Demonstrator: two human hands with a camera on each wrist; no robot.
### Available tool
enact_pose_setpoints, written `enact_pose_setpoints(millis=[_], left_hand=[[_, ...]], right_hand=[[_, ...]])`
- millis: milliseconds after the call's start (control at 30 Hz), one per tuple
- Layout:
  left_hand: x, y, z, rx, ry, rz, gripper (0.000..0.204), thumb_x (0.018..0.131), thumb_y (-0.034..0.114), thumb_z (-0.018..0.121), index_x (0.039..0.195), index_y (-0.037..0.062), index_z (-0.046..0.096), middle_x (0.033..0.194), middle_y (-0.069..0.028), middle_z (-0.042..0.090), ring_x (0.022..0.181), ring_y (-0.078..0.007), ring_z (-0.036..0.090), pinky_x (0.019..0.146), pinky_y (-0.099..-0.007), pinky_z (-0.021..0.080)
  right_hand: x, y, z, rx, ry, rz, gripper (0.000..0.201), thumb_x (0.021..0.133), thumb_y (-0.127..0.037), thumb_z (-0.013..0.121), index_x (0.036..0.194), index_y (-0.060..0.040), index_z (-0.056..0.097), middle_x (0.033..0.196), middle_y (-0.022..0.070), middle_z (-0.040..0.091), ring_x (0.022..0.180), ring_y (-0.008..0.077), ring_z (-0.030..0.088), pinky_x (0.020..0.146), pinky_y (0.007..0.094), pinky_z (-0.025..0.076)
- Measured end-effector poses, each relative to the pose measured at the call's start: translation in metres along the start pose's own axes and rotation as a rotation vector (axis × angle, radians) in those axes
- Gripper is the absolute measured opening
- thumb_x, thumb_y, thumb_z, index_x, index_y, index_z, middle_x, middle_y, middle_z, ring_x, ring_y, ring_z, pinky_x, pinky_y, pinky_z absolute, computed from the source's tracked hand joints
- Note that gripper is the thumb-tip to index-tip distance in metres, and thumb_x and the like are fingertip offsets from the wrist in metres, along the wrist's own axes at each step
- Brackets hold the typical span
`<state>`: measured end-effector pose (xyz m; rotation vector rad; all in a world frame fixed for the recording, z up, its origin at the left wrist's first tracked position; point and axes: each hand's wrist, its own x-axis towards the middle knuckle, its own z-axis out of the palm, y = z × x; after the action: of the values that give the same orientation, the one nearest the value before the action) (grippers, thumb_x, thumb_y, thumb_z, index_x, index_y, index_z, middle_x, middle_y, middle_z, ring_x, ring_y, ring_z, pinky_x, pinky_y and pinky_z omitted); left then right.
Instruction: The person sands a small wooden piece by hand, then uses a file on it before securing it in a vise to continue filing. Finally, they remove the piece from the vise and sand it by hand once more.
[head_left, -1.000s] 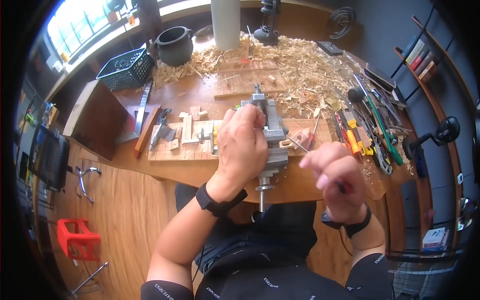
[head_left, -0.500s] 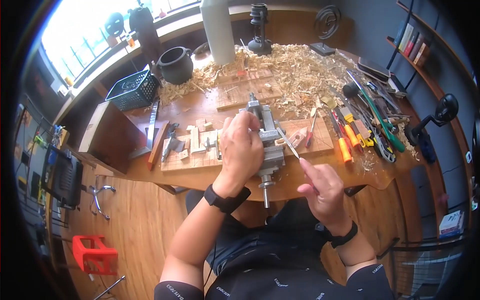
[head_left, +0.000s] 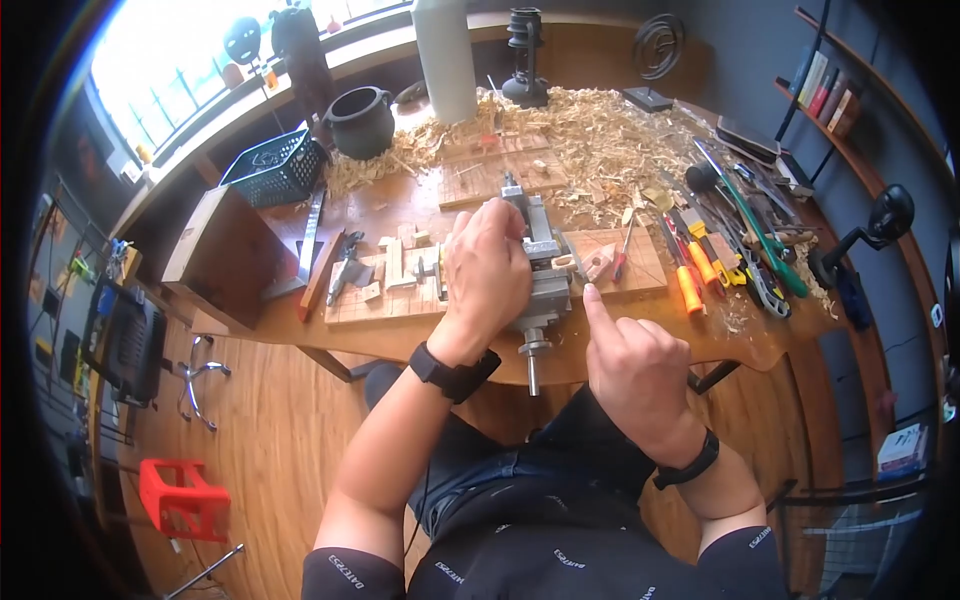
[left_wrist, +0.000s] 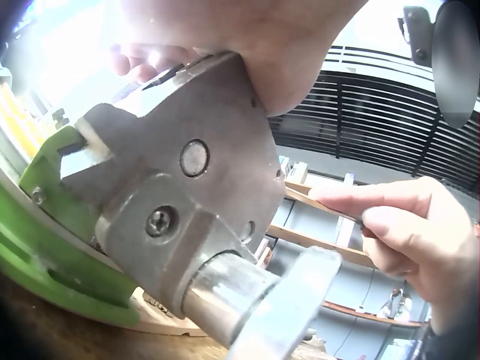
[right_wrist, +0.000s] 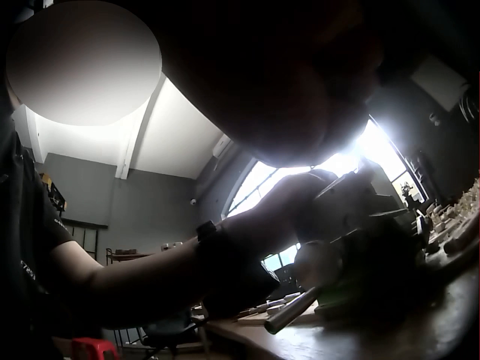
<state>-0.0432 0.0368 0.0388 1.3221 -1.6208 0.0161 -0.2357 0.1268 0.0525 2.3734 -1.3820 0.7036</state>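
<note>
A grey metal vise (head_left: 548, 298) stands at the table's front edge; its body (left_wrist: 225, 127) fills much of the left wrist view. My left hand (head_left: 487, 268) lies over its left side, fingers bent over the top; they show small behind the vise body in the left wrist view. Right of the vise, my right hand (head_left: 640, 375) has its index finger stretched forward and the others curled. Thumb and index pinch a thin tool in the left wrist view, its blade hard to make out. What the vise clamps is hidden. The right wrist view is dark.
Small wood pieces lie on a board (head_left: 375, 305) left of the vise. A red-handled tool (head_left: 622, 262) lies right of it, then knives and files (head_left: 745, 225). Wood shavings (head_left: 610, 135) cover the back. A wooden box (head_left: 225, 255) stands at the left.
My right hand first moved back, showing the tool's thin blade, then came forward beside the vise with its index finger extended. My left hand has stayed on the vise.
</note>
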Motion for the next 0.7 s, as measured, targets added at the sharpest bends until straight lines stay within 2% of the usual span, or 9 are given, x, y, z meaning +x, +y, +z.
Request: enact_pose_setpoints(millis=[400,500,633,700], left_hand=[[-0.001,0.000,0.000,0.022,0.005,-0.005,0.013,0.081,-0.003,0.055,0.088,0.0058,0.060,0.088,-0.0125,0.066,0.088,-0.0358,0.060,0.080,-0.0459,0.047],[0.001,0.003,-0.001,0.016,-0.015,-0.027,0.011,0.082,-0.002,0.056,0.088,0.0061,0.061,0.088,-0.0119,0.067,0.089,-0.0355,0.061,0.081,-0.0458,0.047],[0.003,0.005,-0.002,0.061,-0.022,-0.034,0.009,0.083,-0.001,0.057,0.088,0.0066,0.061,0.087,-0.0111,0.067,0.089,-0.0350,0.062,0.081,-0.0457,0.047],[0.001,0.006,-0.001,0.099,0.000,-0.033,0.009,0.083,0.000,0.058,0.087,0.0070,0.062,0.087,-0.0106,0.068,0.089,-0.0347,0.062,0.081,-0.0455,0.047]], right_hand=[[-0.008,-0.008,-0.007,-0.045,-0.043,-0.046,0.045,0.084,-0.013,0.064,0.127,-0.0011,0.071,0.062,0.0025,0.055,0.059,0.0189,0.061,0.051,0.0337,0.053],[0.000,-0.010,0.000,0.006,-0.031,0.002,0.050,0.079,-0.012,0.070,0.128,-0.0019,0.071,0.063,0.0056,0.055,0.060,0.0236,0.061,0.056,0.0388,0.051],[-0.005,-0.012,-0.011,-0.059,-0.109,-0.034,0.050,0.079,-0.013,0.070,0.127,-0.0009,0.071,0.063,0.0053,0.056,0.061,0.0225,0.061,0.055,0.0378,0.051],[0.000,-0.013,-0.008,-0.048,-0.091,-0.027,0.050,0.079,-0.014,0.070,0.127,-0.0010,0.071,0.063,0.0052,0.056,0.061,0.0224,0.061,0.055,0.0375,0.052]])
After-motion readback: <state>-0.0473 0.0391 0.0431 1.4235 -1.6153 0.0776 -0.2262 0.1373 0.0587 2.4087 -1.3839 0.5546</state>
